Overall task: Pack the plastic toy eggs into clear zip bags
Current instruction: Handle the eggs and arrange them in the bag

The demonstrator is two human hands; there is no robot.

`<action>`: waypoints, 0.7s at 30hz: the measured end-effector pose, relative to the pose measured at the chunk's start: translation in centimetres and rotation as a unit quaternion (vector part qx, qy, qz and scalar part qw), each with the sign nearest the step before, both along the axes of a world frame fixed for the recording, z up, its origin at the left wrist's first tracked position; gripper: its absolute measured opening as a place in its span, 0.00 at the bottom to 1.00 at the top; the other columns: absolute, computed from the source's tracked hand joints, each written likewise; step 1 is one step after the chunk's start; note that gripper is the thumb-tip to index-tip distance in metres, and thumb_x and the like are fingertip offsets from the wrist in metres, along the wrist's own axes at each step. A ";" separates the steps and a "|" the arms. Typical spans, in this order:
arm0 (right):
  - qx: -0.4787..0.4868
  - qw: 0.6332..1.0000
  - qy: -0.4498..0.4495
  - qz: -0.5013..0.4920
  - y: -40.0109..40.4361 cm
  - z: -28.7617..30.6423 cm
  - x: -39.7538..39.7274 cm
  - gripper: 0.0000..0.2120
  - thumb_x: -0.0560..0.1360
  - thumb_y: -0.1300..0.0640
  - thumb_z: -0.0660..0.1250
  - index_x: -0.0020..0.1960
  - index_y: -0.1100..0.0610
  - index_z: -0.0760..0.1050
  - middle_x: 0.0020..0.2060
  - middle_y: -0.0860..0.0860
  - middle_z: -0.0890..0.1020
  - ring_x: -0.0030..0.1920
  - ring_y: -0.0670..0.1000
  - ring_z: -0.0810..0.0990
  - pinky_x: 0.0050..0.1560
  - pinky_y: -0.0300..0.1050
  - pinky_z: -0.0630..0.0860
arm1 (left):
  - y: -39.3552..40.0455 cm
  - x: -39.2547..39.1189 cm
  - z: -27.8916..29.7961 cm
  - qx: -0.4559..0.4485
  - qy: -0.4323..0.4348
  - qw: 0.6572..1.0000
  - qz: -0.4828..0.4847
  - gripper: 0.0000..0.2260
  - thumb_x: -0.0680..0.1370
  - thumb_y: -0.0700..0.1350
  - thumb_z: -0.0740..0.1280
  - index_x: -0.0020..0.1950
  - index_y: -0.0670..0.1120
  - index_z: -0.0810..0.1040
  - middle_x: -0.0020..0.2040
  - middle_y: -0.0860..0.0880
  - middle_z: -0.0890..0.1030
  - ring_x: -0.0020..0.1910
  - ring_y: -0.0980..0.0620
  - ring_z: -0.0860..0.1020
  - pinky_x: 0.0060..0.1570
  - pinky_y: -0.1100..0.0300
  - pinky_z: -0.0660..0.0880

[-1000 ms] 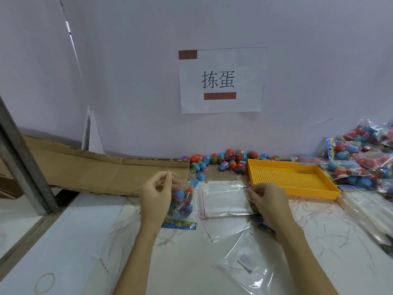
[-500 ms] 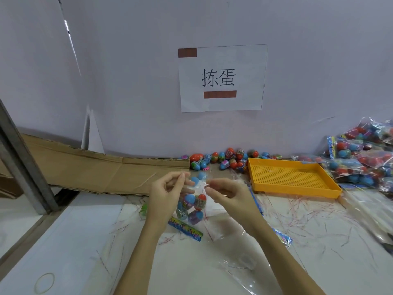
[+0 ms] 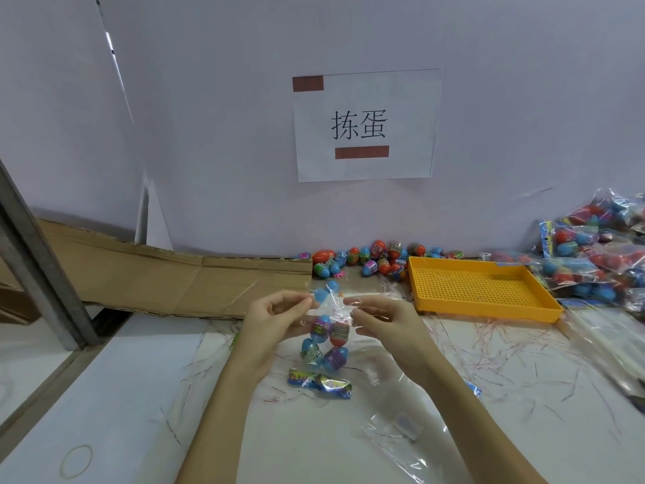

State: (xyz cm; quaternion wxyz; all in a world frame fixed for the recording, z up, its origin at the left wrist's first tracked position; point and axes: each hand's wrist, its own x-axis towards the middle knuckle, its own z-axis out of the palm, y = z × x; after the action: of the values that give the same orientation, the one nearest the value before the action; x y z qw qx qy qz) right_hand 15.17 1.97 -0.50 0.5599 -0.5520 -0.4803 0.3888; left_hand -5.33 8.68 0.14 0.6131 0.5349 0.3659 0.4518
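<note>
A clear zip bag [image 3: 326,340] with several coloured toy eggs hangs above the table between my hands. My left hand [image 3: 275,317] pinches the bag's top left corner. My right hand [image 3: 378,317] pinches the top edge on the right side. A printed header card [image 3: 319,382] lies at the bag's bottom end on the table. Loose toy eggs [image 3: 370,262] lie in a heap against the back wall.
An orange perforated tray [image 3: 478,288] sits to the right of my hands. Filled bags of eggs [image 3: 600,253] are piled at the far right. Empty clear bags [image 3: 394,427] and red tear strips litter the white table. Cardboard [image 3: 157,277] lies at the back left.
My right hand left the empty bags near the tray and came left to the filled bag's top. The bag rose a little and now hangs between both hands.
</note>
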 end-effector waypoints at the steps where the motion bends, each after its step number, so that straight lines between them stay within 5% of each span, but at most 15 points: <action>1: -0.004 1.000 0.001 -0.006 0.0 -0.1 0.0 0.08 0.78 0.61 0.72 0.54 0.52 0.86 0.45 0.46 0.88 0.47 0.48 0.86 0.44 0.37 0.81 | 0.0 0.0 0.0 -0.012 -0.003 1.000 0.007 0.07 0.78 0.38 0.73 0.55 0.40 0.86 0.51 0.42 0.88 0.48 0.45 0.87 0.44 0.58 0.84; 12: -0.012 0.999 0.031 -0.014 -0.3 0.6 0.4 0.05 0.75 0.61 0.75 0.48 0.52 0.87 0.41 0.51 0.88 0.44 0.51 0.87 0.42 0.38 0.82 | 0.9 -1.4 -0.9 -0.054 -0.009 0.998 0.003 0.07 0.72 0.38 0.77 0.48 0.43 0.89 0.49 0.38 0.87 0.47 0.45 0.87 0.45 0.60 0.84; 16: -0.007 0.999 0.046 -0.001 -0.4 0.7 0.7 0.06 0.75 0.61 0.75 0.48 0.51 0.88 0.44 0.52 0.88 0.46 0.51 0.87 0.44 0.38 0.82 | 1.2 -1.6 -1.0 -0.039 -0.005 0.999 -0.008 0.12 0.67 0.41 0.79 0.51 0.45 0.89 0.51 0.41 0.88 0.48 0.45 0.87 0.45 0.60 0.83; 21: 0.009 0.999 0.037 0.033 -0.6 0.9 1.2 0.08 0.75 0.63 0.75 0.47 0.51 0.88 0.46 0.53 0.88 0.48 0.52 0.87 0.47 0.39 0.82 | 0.9 -2.0 -0.7 0.042 0.054 0.997 -0.030 0.07 0.74 0.39 0.77 0.49 0.49 0.89 0.51 0.45 0.88 0.50 0.46 0.87 0.48 0.60 0.83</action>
State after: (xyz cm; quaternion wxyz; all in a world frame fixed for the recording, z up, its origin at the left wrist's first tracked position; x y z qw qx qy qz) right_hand 16.38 1.36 0.39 0.5692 -0.5159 -0.4806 0.4229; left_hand -7.34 9.57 -0.52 0.5822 0.5948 0.3633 0.4186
